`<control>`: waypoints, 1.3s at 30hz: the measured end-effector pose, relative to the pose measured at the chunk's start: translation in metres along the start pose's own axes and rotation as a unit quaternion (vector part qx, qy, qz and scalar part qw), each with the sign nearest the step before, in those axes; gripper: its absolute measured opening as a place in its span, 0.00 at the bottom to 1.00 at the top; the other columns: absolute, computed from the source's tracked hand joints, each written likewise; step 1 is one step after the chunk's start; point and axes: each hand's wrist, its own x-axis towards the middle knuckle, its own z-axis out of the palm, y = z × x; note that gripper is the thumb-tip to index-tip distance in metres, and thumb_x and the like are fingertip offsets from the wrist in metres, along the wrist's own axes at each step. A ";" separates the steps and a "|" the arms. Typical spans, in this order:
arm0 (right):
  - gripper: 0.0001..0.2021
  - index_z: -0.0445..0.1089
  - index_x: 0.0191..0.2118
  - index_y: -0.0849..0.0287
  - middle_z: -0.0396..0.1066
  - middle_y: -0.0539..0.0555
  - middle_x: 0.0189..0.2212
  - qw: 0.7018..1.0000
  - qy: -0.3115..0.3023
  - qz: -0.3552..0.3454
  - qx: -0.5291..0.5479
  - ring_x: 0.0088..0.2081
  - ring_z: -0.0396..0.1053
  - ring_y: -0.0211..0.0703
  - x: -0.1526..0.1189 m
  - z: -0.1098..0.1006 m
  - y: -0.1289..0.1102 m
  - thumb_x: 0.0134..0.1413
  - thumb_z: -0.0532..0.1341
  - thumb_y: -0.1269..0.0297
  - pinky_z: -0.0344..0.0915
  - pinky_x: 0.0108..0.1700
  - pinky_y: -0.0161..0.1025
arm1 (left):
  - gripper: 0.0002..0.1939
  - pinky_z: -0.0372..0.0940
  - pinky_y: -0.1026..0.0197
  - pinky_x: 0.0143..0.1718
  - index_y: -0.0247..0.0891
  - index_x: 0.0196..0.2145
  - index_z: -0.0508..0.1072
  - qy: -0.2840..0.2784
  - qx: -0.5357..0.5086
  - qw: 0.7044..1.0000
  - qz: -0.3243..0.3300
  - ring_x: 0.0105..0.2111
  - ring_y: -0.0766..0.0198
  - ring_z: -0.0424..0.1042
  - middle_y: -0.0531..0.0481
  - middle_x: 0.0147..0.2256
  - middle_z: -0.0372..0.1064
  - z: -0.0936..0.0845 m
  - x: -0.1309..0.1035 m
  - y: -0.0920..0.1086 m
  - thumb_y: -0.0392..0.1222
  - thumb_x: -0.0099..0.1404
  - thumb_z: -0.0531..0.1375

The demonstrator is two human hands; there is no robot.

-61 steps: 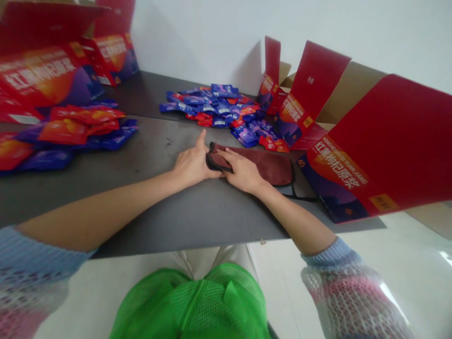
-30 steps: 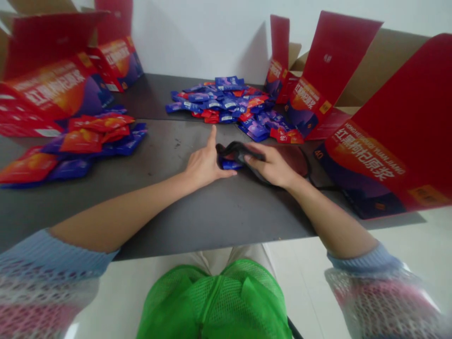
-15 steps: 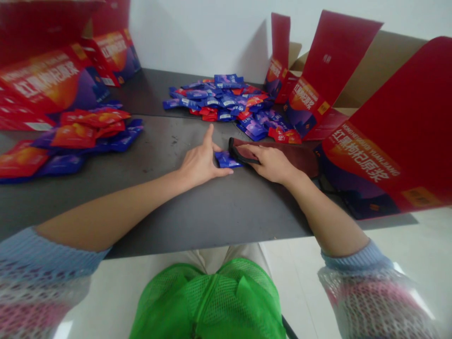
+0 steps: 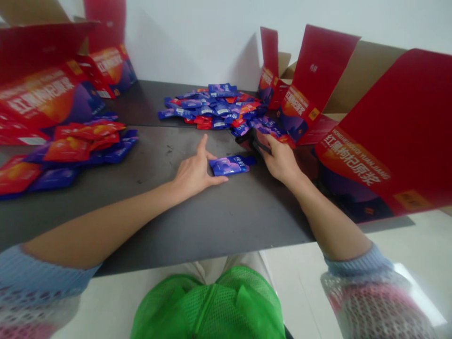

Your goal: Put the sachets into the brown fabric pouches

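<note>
A blue foil pouch (image 4: 229, 165) with a narrow spout end lies flat on the dark grey table, its spout pointing right. My left hand (image 4: 192, 173) rests at the pouch's left end, thumb and fingers spread around it without closing on it. Just right of the pouch, my right hand (image 4: 284, 161) grips a brown cloth (image 4: 260, 137) with black edging. The cloth is folded up in my fingers and raised off the pouch; part of it is hidden by the hand.
At the back lies a heap of blue and red pouches (image 4: 212, 107). More pouches (image 4: 72, 149) are stacked at left. Red cartons stand on both sides, the nearest right carton (image 4: 370, 165) close to my right forearm. The table's front edge (image 4: 212, 258) runs before my green mesh garment.
My right hand has lifted the cloth off the pouch and folded it up, exposing the pouch's right end. My left hand stays around the left end. The view has tilted slightly.
</note>
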 end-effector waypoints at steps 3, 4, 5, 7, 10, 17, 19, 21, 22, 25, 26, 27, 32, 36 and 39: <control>0.19 0.71 0.58 0.60 0.80 0.63 0.46 0.998 0.018 0.012 0.053 0.51 0.77 0.64 -0.001 0.006 -0.002 0.65 0.54 0.65 0.72 0.49 0.54 | 0.72 0.69 0.54 0.50 0.39 0.75 0.25 0.010 0.009 1.000 0.010 0.51 0.48 0.78 0.43 0.55 0.76 0.002 -0.001 0.000 0.51 0.55 0.75; 0.19 0.71 0.58 0.61 0.80 0.63 0.46 0.999 0.004 0.001 0.054 0.51 0.77 0.65 -0.003 0.010 -0.004 0.64 0.54 0.66 0.71 0.52 0.57 | 0.73 0.69 0.54 0.50 0.40 0.75 0.23 0.014 0.012 1.000 0.014 0.51 0.48 0.78 0.43 0.55 0.76 0.002 -0.001 0.000 0.51 0.55 0.75; 0.20 0.71 0.59 0.61 0.80 0.63 0.48 0.998 -0.018 -0.023 0.054 0.53 0.77 0.64 -0.005 0.016 -0.008 0.63 0.55 0.69 0.68 0.57 0.61 | 0.73 0.69 0.55 0.50 0.40 0.74 0.22 0.017 0.014 1.000 0.015 0.51 0.48 0.78 0.43 0.54 0.76 0.003 -0.001 0.000 0.51 0.55 0.75; 0.24 0.68 0.62 0.61 0.78 0.62 0.54 0.991 -0.063 -0.098 0.062 0.57 0.74 0.61 -0.008 0.027 -0.015 0.60 0.54 0.73 0.58 0.66 0.66 | 0.74 0.69 0.55 0.50 0.41 0.74 0.21 0.021 0.015 1.000 0.013 0.50 0.48 0.79 0.44 0.54 0.77 0.003 -0.002 0.000 0.50 0.55 0.76; 0.32 0.64 0.66 0.60 0.69 0.61 0.64 0.968 -0.104 -0.212 0.088 0.66 0.66 0.54 -0.009 0.041 -0.026 0.55 0.55 0.77 0.52 0.71 0.62 | 0.75 0.69 0.54 0.50 0.38 0.74 0.22 0.023 0.015 1.000 0.002 0.49 0.47 0.79 0.41 0.54 0.76 0.004 -0.001 0.000 0.51 0.53 0.76; 0.23 0.69 0.61 0.60 0.73 0.60 0.60 0.927 -0.142 -0.290 0.192 0.60 0.72 0.56 0.002 0.037 -0.026 0.60 0.57 0.70 0.61 0.66 0.55 | 0.85 0.69 0.51 0.51 0.37 0.74 0.22 0.033 0.003 0.999 -0.004 0.51 0.42 0.78 0.37 0.54 0.75 0.005 0.001 -0.002 0.55 0.42 0.80; 0.18 0.72 0.56 0.59 0.78 0.57 0.52 0.911 -0.140 -0.286 0.260 0.53 0.76 0.53 0.004 0.033 -0.022 0.63 0.56 0.66 0.68 0.57 0.49 | 0.85 0.69 0.51 0.51 0.38 0.74 0.21 0.025 0.001 1.000 0.002 0.51 0.43 0.78 0.39 0.53 0.76 0.005 0.001 -0.001 0.54 0.42 0.81; 0.14 0.73 0.51 0.60 0.79 0.57 0.47 0.895 -0.128 -0.287 0.317 0.48 0.77 0.51 0.006 0.030 -0.019 0.63 0.56 0.66 0.69 0.52 0.44 | 0.84 0.69 0.52 0.51 0.40 0.74 0.21 0.021 -0.005 1.000 0.007 0.50 0.45 0.78 0.42 0.51 0.77 0.005 0.000 -0.001 0.52 0.42 0.81; 0.13 0.74 0.49 0.60 0.79 0.57 0.45 0.889 -0.122 -0.288 0.334 0.48 0.77 0.50 0.007 0.030 -0.019 0.63 0.56 0.66 0.68 0.51 0.42 | 0.84 0.69 0.52 0.51 0.40 0.74 0.21 0.021 -0.009 1.000 0.006 0.50 0.46 0.79 0.43 0.51 0.77 0.005 0.000 -0.001 0.51 0.42 0.81; 0.12 0.75 0.46 0.61 0.80 0.56 0.44 0.889 -0.117 -0.290 0.334 0.46 0.77 0.48 0.009 0.027 -0.019 0.63 0.56 0.66 0.68 0.49 0.40 | 0.82 0.69 0.52 0.51 0.41 0.75 0.23 0.020 -0.018 1.000 -0.001 0.50 0.47 0.78 0.45 0.51 0.77 0.004 0.000 -0.001 0.52 0.43 0.80; 0.12 0.75 0.46 0.61 0.80 0.56 0.43 0.893 -0.118 -0.291 0.322 0.46 0.77 0.47 0.010 0.025 -0.019 0.63 0.56 0.65 0.67 0.48 0.40 | 0.81 0.68 0.52 0.52 0.41 0.75 0.24 0.018 -0.019 1.000 -0.002 0.50 0.47 0.78 0.45 0.51 0.77 0.004 0.000 -0.002 0.52 0.44 0.80; 0.13 0.76 0.46 0.61 0.80 0.56 0.43 0.899 -0.121 -0.290 0.306 0.45 0.77 0.47 0.010 0.023 -0.018 0.63 0.56 0.65 0.67 0.48 0.40 | 0.81 0.68 0.52 0.52 0.40 0.75 0.25 0.016 -0.021 1.000 -0.003 0.50 0.48 0.78 0.45 0.51 0.77 0.004 0.001 -0.002 0.53 0.44 0.79; 0.16 0.76 0.49 0.60 0.81 0.59 0.44 0.959 -0.111 -0.225 0.134 0.46 0.78 0.56 0.013 0.009 -0.002 0.58 0.57 0.69 0.68 0.47 0.45 | 0.79 0.68 0.53 0.50 0.39 0.75 0.28 0.006 -0.029 1.000 -0.001 0.48 0.50 0.78 0.45 0.51 0.77 0.004 0.002 -0.004 0.53 0.44 0.80; 0.17 0.75 0.50 0.58 0.80 0.60 0.44 0.986 -0.043 -0.143 0.070 0.47 0.76 0.59 0.017 0.003 0.018 0.57 0.57 0.70 0.69 0.48 0.49 | 0.79 0.68 0.55 0.49 0.41 0.75 0.29 0.002 -0.032 0.999 -0.002 0.45 0.52 0.79 0.45 0.51 0.78 0.004 0.002 -0.003 0.53 0.44 0.80; 0.16 0.74 0.52 0.55 0.79 0.58 0.45 0.989 0.037 -0.102 0.098 0.50 0.75 0.57 0.019 0.006 0.026 0.62 0.54 0.67 0.69 0.52 0.50 | 0.77 0.68 0.55 0.49 0.40 0.75 0.30 0.002 -0.028 1.000 0.010 0.46 0.52 0.79 0.44 0.51 0.78 0.003 0.002 -0.003 0.54 0.45 0.79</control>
